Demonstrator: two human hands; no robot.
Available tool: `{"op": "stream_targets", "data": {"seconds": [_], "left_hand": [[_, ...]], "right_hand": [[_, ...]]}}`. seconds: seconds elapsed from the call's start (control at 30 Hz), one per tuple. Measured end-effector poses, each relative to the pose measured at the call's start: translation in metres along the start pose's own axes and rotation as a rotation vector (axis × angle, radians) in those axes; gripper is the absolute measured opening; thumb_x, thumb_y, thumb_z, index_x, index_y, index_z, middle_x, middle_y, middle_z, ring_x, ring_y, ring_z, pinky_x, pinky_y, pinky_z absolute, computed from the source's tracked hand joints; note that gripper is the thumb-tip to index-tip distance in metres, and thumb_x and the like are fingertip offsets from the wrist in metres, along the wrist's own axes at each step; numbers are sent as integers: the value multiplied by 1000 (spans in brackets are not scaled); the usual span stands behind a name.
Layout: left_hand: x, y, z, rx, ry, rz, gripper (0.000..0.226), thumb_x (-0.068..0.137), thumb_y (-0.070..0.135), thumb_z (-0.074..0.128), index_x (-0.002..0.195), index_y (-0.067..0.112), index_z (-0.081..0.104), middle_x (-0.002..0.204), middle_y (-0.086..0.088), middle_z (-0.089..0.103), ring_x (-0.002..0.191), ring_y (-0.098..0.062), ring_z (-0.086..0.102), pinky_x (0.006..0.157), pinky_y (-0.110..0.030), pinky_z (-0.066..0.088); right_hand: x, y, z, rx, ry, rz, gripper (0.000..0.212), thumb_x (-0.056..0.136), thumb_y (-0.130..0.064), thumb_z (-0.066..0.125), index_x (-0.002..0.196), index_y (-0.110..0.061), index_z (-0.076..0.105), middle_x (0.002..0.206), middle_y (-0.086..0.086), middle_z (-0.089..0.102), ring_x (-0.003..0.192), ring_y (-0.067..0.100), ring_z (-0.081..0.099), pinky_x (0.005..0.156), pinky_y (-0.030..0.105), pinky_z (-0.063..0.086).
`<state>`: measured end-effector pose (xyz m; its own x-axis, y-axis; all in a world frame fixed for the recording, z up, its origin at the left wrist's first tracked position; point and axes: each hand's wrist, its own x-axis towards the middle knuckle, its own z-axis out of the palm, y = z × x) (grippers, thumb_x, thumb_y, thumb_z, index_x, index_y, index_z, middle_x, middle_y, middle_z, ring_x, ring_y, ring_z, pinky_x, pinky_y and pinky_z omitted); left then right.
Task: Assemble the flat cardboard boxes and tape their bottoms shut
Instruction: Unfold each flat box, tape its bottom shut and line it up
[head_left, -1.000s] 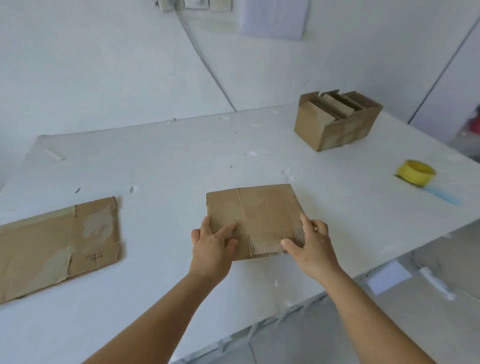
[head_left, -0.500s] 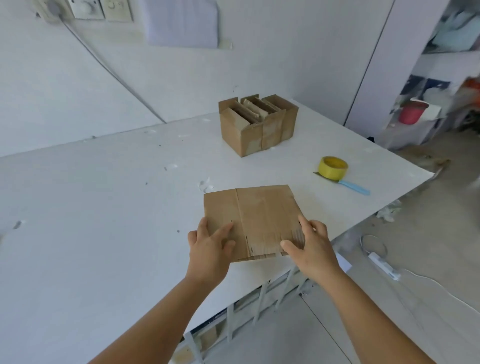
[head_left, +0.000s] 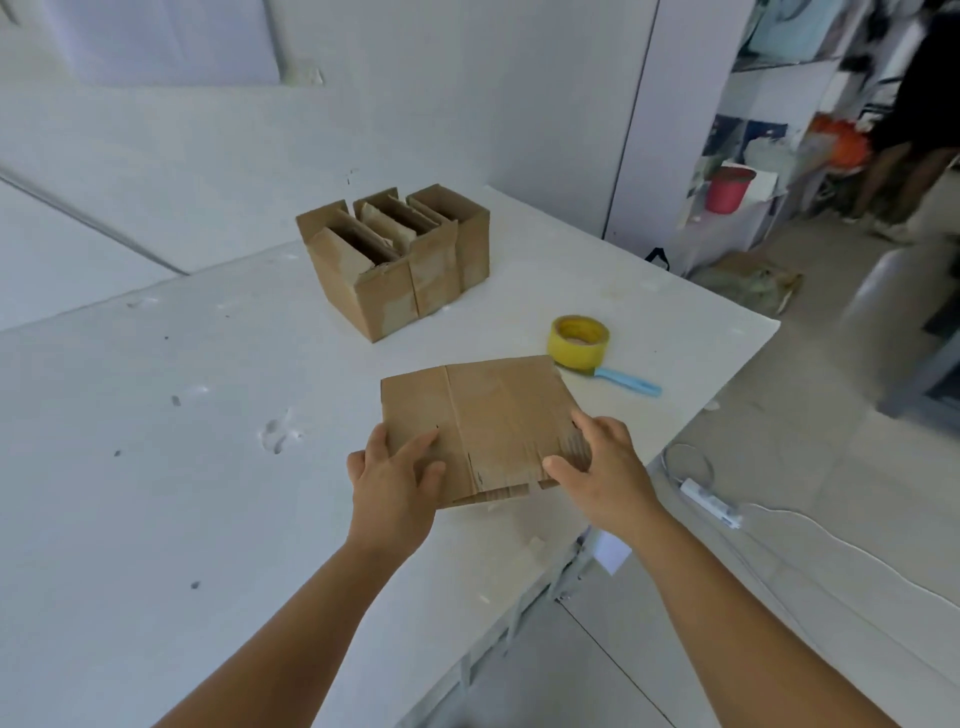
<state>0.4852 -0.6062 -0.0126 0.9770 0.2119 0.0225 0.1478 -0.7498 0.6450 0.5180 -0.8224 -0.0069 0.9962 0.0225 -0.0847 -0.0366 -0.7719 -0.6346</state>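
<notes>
A flat folded cardboard box is held just above the white table, near its right front edge. My left hand grips its near left corner, thumb on top. My right hand grips its near right corner, thumb on top and fingers along the side. A yellow tape roll lies just beyond the flat box, with a blue-handled cutter beside it. Three assembled boxes stand together with open tops at the back of the table.
The table's right edge drops to a tiled floor with a white power strip and cable. Shelves with a red pot stand at the far right, and a person's legs are near them. Small scraps dot the tabletop.
My view has swung to the right; the flat cardboard sheet at the left has left the frame. Both hands keep the same grip on the flat box, now close to the tape roll.
</notes>
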Motion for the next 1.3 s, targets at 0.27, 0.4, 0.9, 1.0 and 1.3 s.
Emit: {"op": "stream_targets", "data": {"seconds": [0.27, 0.4, 0.9, 1.0, 1.3], "left_hand": [[67, 23, 6, -44, -47, -62, 42, 96, 38, 44, 138, 32, 46, 153, -9, 25, 139, -29, 14, 112, -38, 20], [83, 27, 1, -64, -88, -96, 53, 90, 53, 47, 140, 37, 40, 154, -6, 23, 141, -26, 11, 110, -40, 23], [132, 86, 11, -119, 197, -275, 38, 98, 42, 35, 134, 31, 44, 106, -4, 50, 95, -18, 48, 79, -26, 34], [143, 99, 19, -78, 284, -354, 30, 98, 43, 32, 108, 28, 55, 91, -3, 49, 100, -25, 46, 80, -32, 38], [148, 126, 27, -190, 610, -472, 13, 97, 28, 39, 103, 19, 46, 83, 4, 60, 75, -15, 55, 55, -25, 35]], "right_hand": [[74, -6, -24, 94, 90, -20, 57, 86, -39, 62, 137, -23, 43, 137, -2, 36, 121, 13, 44, 90, 22, 33], [102, -13, -25, 144, 91, -60, 51, 85, -40, 63, 131, -24, 49, 133, -4, 41, 110, 9, 45, 89, 24, 36], [212, -35, -53, 222, -187, -338, 57, 93, -42, 49, 145, -31, 28, 142, -7, 42, 124, 14, 47, 96, 25, 41], [232, -36, -65, 250, -201, -352, 66, 91, -32, 57, 145, -34, 19, 134, -4, 46, 78, 5, 57, 57, 9, 40], [264, -33, -83, 373, -405, -528, 24, 93, -38, 51, 116, -36, 50, 98, -11, 63, 89, 8, 60, 72, 24, 51]]}}
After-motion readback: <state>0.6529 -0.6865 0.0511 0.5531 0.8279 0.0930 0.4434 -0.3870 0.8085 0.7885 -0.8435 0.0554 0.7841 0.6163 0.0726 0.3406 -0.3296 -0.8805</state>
